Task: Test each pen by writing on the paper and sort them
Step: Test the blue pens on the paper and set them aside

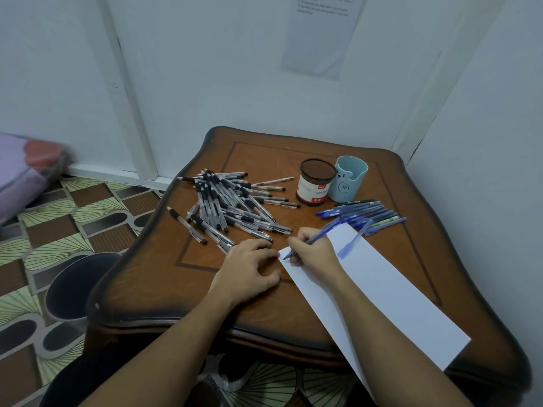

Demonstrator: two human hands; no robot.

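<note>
1. white paper (396, 295) strip lies diagonally on the table (164, 289)
2. right hand (314, 251) grips a blue pen (320, 232), tip on the paper's far corner
3. left hand (249, 268) relaxed on the table, holds nothing, beside that corner
4. blue cap (351, 242) lies on the paper
5. black pens (232, 204) piled left, blue pens (367, 211) right
6. mesh cup (316, 186) and blue cup (349, 179) stand farthest

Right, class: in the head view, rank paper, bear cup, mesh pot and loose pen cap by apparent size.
1. paper
2. bear cup and mesh pot, too alike to rank
3. pen cap
</note>
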